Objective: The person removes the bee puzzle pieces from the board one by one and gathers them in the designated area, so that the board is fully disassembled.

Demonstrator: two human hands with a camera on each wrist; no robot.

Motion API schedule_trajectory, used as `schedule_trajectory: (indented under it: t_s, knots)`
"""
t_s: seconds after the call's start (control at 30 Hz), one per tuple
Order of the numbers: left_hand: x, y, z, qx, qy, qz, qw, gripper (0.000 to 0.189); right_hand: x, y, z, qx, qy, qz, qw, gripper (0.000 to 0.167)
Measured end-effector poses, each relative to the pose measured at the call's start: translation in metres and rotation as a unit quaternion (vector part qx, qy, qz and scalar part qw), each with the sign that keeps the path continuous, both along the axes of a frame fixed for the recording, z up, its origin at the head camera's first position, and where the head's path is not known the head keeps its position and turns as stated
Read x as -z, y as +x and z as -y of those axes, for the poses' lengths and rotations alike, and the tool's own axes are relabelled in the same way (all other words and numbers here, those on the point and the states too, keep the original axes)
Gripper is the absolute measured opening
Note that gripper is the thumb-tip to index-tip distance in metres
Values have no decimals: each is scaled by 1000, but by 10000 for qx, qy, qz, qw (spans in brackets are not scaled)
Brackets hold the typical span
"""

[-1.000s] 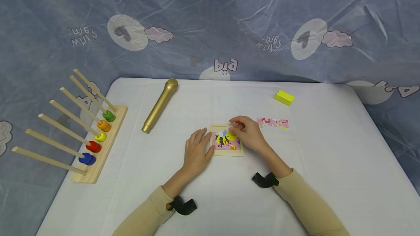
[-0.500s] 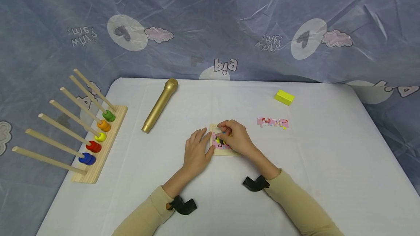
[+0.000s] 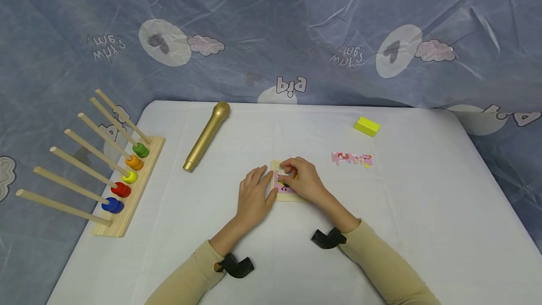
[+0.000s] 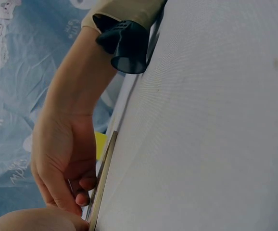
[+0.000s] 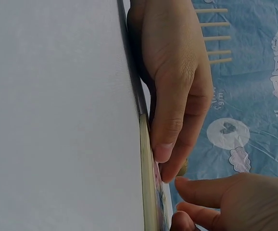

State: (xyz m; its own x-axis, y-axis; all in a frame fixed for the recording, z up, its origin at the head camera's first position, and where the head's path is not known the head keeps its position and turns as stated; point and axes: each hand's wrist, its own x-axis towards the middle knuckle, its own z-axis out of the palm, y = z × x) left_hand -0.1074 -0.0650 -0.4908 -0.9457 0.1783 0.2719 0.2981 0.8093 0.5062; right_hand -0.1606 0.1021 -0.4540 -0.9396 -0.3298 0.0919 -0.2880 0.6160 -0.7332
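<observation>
My left hand (image 3: 252,196) lies with outstretched fingers along the left side of a small wooden puzzle frame (image 3: 292,197). In the frame sit puzzle pieces (image 3: 280,187) with a bee picture on pink, partly covered by my right hand (image 3: 305,180). The right hand's thumb and index finger are bent down onto the pieces; whether a piece is pinched between them cannot be made out. The left wrist view shows the right hand (image 4: 64,159) with curled fingers at the frame's edge (image 4: 103,187). To the right of the frame lie loose pink puzzle pieces (image 3: 349,158).
A yellow block (image 3: 367,126) lies at the back right. Left of the frame is a gold microphone (image 3: 206,136). Along the table's left edge stands a wooden peg rack (image 3: 139,182) with coloured rings. A patterned blue-grey cloth (image 3: 271,22) hangs behind the white table (image 3: 406,229).
My right hand has moved left and slightly down over the puzzle, covering more of the bee. In the last half second it has barely shifted. The left hand stays in place.
</observation>
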Motion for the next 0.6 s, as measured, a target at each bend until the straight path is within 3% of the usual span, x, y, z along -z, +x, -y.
schedule_trajectory:
  t_s: [0.6]
  knots:
    - [0, 0, -1, -45, -10, -74, 10000, 46, 6, -1, 2, 82, 475, -191, 9987, 21]
